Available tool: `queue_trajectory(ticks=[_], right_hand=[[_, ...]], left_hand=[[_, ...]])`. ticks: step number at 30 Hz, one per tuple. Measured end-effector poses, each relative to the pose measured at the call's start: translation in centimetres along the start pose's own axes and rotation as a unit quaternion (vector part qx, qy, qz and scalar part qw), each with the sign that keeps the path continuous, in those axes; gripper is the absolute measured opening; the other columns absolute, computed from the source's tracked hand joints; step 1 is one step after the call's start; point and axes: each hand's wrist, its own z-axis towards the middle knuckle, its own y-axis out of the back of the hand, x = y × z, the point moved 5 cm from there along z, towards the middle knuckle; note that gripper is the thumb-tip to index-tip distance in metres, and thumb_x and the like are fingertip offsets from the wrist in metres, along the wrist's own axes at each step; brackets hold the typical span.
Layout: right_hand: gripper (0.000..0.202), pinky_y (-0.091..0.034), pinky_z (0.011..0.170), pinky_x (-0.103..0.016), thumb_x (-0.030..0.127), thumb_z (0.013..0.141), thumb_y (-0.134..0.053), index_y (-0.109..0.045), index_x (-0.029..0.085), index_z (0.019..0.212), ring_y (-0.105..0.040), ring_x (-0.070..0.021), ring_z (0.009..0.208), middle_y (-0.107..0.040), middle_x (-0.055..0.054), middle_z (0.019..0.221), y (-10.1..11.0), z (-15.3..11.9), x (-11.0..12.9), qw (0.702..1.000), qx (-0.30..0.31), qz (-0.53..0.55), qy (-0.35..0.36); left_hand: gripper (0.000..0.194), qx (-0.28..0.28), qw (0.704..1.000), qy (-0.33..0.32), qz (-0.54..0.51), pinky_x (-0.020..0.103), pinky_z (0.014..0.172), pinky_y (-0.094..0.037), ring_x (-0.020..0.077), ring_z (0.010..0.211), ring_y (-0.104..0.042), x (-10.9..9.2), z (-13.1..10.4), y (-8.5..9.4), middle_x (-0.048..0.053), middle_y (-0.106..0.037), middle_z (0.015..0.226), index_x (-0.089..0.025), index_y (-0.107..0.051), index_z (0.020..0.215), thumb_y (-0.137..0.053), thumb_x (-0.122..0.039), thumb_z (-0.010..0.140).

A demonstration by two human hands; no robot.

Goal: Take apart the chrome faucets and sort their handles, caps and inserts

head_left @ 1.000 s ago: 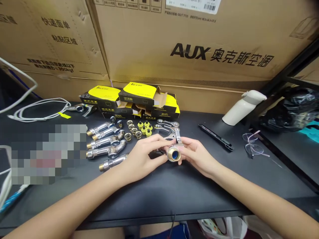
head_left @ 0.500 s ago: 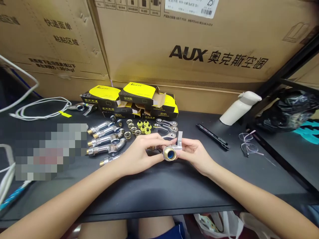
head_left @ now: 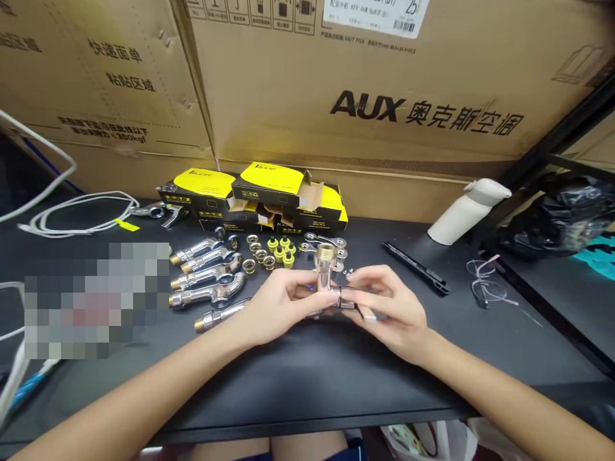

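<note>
A chrome faucet body (head_left: pixel 325 275) with a brass threaded end pointing up is held between both hands above the black table. My left hand (head_left: pixel 278 301) grips its left side, thumb and fingers closed round it. On the right, my right hand (head_left: pixel 391 307) has its fingers closed on the handle side, where a flat chrome lever (head_left: pixel 366 312) sticks out toward the lower right. Behind my hands lie chrome handles (head_left: pixel 327 242), yellow cartridges (head_left: pixel 283 250) and brass rings (head_left: pixel 261 256). Several chrome faucet bodies (head_left: pixel 211 276) lie in a group left of my left hand.
Black and yellow boxes (head_left: pixel 271 179) are stacked against large cartons (head_left: pixel 384 70). At the right are a black pen (head_left: pixel 416 267), eyeglasses (head_left: pixel 487 289) and a white bottle (head_left: pixel 466 212). A white cable (head_left: pixel 86 208) lies coiled at the left. A blurred patch covers something near it.
The held faucet body has turned: its threaded opening, earlier facing the camera, now points up. The lever has swung from upright to the lower right, and my right hand has shifted slightly right.
</note>
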Motion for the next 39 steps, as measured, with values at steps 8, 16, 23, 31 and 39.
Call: queue_trajectory(ticks=[8, 16, 23, 31, 39], right_hand=[[0.036, -0.048, 0.095, -0.044, 0.006, 0.085, -0.053, -0.068, 0.032, 0.103, -0.048, -0.0242, 0.119, -0.04, -0.002, 0.141, 0.3, -0.6, 0.4, 0.994, -0.005, -0.077, 0.079], [0.035, -0.034, 0.105, -0.053, 0.033, 0.092, -0.044, -0.061, 0.025, 0.121, -0.037, -0.0317, 0.13, -0.024, -0.008, 0.151, 1.1, 0.2, 0.8, 0.997, 0.061, 0.044, -0.018], [0.036, -0.042, 0.1, -0.048, 0.043, 0.09, -0.049, -0.062, 0.025, 0.119, -0.046, -0.0298, 0.123, -0.041, -0.01, 0.141, 0.4, 0.1, -0.5, 0.982, 0.042, 0.128, -0.133], [0.027, -0.054, 0.081, -0.037, 0.011, 0.085, -0.056, -0.072, 0.028, 0.098, -0.063, -0.0205, 0.096, -0.062, -0.007, 0.116, 1.4, 0.2, 0.5, 0.999, 0.033, 0.033, -0.012], [0.029, -0.049, 0.09, -0.038, 0.019, 0.09, -0.048, -0.062, 0.021, 0.115, -0.059, -0.021, 0.104, -0.062, -0.011, 0.116, 0.3, 0.5, 0.1, 0.995, 0.07, -0.064, -0.033]], left_hand=[[0.029, 0.003, 0.988, 0.077, -0.137, 0.019, 0.042, -0.046, 0.0124, 0.051, -0.06, -0.1, 0.0, 0.6, 0.006, -0.067, 0.062, -0.011, -0.067, 0.078, -0.059, -0.039, 0.082], [0.024, -0.005, 0.997, 0.045, -0.07, 0.023, 0.054, -0.052, 0.0177, 0.073, -0.066, -0.3, -0.2, 0.2, 0.007, -0.07, 0.085, -0.015, -0.068, 0.094, -0.065, -0.034, 0.078], [0.025, -0.026, 0.996, 0.033, -0.076, 0.024, 0.053, -0.052, 0.0175, 0.071, -0.066, -0.4, -0.2, 0.3, 0.007, -0.07, 0.087, -0.016, -0.068, 0.094, -0.065, -0.035, 0.078], [0.028, -0.053, 0.982, 0.117, -0.137, 0.018, 0.04, -0.043, 0.0118, 0.051, -0.058, 0.4, 0.1, 1.2, 0.004, -0.064, 0.058, -0.012, -0.066, 0.076, -0.063, -0.039, 0.079], [0.029, -0.107, 0.975, 0.114, -0.156, 0.024, 0.055, -0.053, 0.0155, 0.062, -0.064, 1.1, 0.4, 1.2, 0.005, -0.066, 0.066, -0.012, -0.064, 0.078, -0.064, -0.041, 0.078]])
